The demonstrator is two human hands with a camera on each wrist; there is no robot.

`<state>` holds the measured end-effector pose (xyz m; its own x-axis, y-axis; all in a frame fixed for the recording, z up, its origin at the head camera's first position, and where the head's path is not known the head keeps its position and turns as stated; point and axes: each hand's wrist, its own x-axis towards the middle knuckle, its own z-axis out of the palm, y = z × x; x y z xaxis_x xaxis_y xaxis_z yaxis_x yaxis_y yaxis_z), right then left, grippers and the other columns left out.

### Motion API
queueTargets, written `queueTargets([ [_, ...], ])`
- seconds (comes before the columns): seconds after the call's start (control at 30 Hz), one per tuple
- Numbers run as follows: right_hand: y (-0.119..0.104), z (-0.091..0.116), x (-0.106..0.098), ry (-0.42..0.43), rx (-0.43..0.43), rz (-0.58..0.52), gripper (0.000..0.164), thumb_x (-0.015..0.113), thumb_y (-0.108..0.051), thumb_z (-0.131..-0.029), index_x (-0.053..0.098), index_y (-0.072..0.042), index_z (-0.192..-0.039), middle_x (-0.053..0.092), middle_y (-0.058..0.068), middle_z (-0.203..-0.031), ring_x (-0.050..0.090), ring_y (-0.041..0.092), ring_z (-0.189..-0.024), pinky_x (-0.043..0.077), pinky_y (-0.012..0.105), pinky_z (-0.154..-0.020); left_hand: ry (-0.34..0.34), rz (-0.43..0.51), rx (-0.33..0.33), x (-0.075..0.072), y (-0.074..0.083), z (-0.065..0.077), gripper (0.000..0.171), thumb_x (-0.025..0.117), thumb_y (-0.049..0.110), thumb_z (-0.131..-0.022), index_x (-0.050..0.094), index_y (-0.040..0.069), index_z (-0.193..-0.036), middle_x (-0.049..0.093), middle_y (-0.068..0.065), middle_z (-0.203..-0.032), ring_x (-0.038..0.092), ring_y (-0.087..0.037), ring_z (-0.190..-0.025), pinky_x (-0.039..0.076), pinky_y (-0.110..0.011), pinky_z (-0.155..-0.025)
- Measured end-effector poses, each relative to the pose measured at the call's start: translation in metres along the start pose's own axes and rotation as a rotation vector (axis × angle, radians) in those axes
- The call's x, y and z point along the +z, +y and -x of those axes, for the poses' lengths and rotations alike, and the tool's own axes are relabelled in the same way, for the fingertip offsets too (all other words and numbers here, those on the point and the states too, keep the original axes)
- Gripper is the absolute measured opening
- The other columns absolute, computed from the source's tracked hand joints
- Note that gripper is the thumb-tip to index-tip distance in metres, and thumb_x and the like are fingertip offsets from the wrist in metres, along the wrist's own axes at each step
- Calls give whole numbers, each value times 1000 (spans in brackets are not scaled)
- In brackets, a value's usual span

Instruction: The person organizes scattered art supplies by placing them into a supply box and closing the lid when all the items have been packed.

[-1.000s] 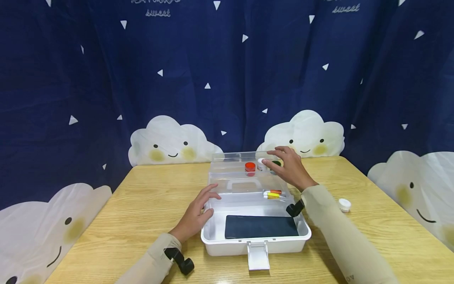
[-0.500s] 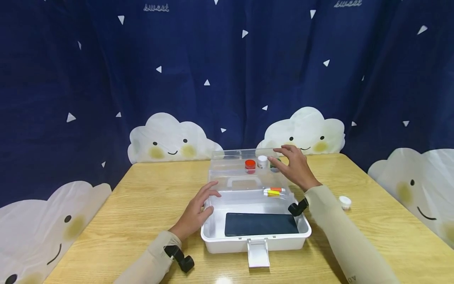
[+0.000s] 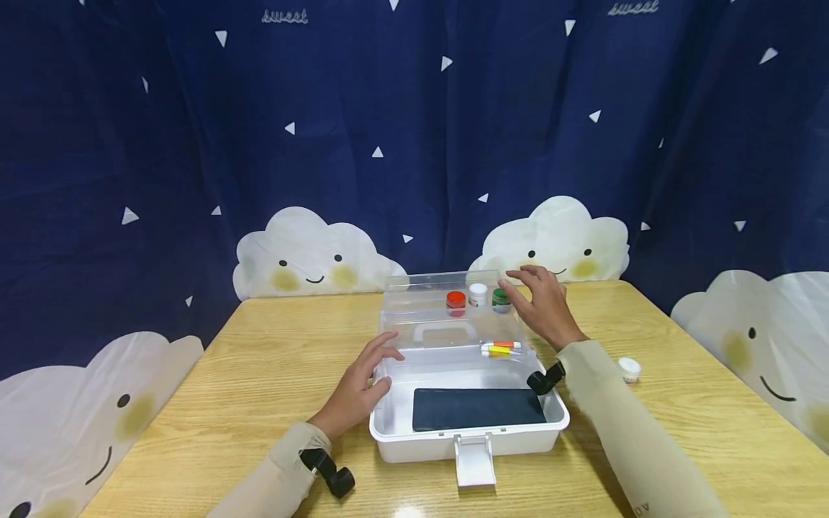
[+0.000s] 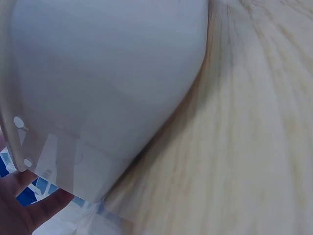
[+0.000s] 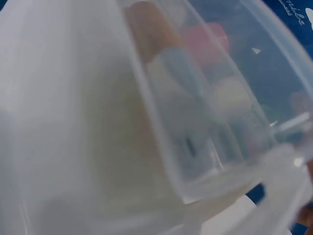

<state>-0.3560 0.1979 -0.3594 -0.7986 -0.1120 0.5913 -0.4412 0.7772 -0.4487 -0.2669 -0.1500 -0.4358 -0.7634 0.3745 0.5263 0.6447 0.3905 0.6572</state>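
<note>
Both had fingers spread: the right hand point(image 3: 542, 303) slid right, baring the far, round, green-lidded clear jar point(image 3: 500, 297); the left hand point(image 3: 358, 388) stayed put.

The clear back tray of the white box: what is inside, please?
The tray holds a red-lidded jar, a white-lidded jar and a green-lidded jar. Any part behind the right hand is covered, so not visible.

Four jars point(image 3: 456, 301), two pens point(image 3: 499, 352), one box point(image 3: 421, 451)

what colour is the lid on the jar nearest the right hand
Green; the lid shows best in the head view.
</note>
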Motion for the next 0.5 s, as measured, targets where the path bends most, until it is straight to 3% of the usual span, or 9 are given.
queueTargets([
  [0.3,-2,-2,-19,23,18,-77,55,48,-52,-95,61,-9,-128,46,18,-139,37,38,-131,25,63,-103,1,0,10,1,1,-3,42,53,-1,-85,57,24,-118,32,5,-154,31,-22,-140,38,-58,-99],
  [0.5,9,1,-39,52,54,-90,54,48,-50,-96,61,-8,-127,47,19,-137,40,38,-128,29,61,-102,4,-12,-4,0,0,-1,42,52,-1,-84,57,26,-116,32,5,-154,30,-21,-141,38,-57,-101],
])
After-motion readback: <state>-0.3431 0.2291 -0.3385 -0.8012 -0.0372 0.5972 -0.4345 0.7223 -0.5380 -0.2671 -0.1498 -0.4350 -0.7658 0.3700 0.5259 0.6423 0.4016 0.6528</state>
